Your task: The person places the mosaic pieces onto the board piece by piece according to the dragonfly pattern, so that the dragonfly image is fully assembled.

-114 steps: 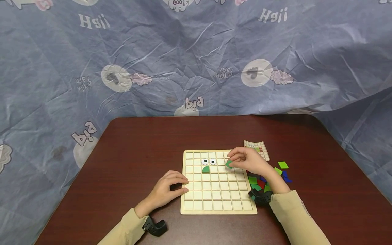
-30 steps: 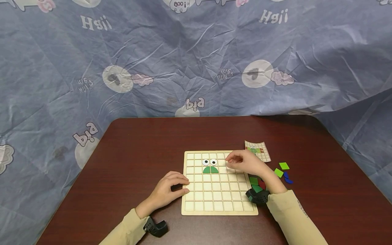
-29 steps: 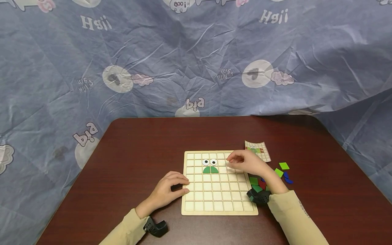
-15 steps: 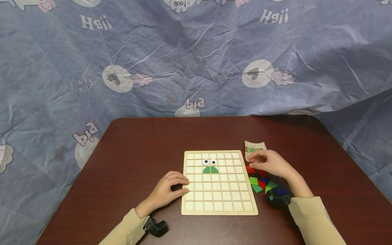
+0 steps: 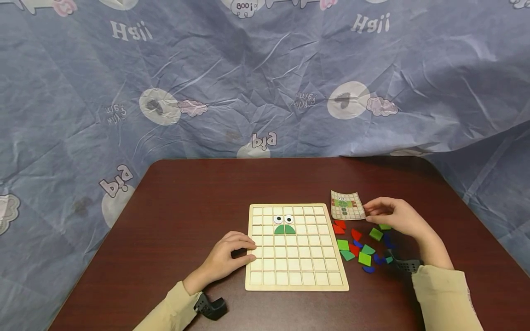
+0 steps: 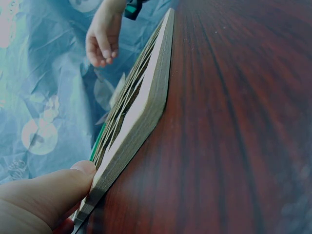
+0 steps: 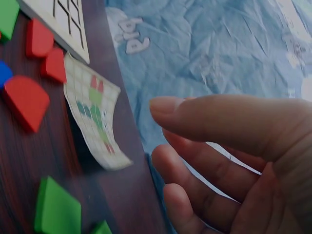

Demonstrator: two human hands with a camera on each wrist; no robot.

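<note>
Left hand (image 5: pixel 225 257) presses flat on the pale wooden grid board's (image 5: pixel 296 269) edge; right hand (image 5: pixel 395 217), fingers loosely spread, hovers empty over scattered coloured foam tiles (image 5: pixel 364 258). Only eyes and a green dome (image 5: pixel 284 229) sit placed; most cells remain.

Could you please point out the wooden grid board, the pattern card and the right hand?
wooden grid board (image 5: pixel 296 271), head view, bare lower squares.
pattern card (image 5: pixel 347 205), head view, its printed middle.
right hand (image 5: pixel 395 216), head view, back of the hand.

Grid board (image 5: pixel 296 262) mid-table; loose pieces (image 5: pixel 364 258) right; pattern card (image 5: pixel 347 205) behind pieces.
</note>
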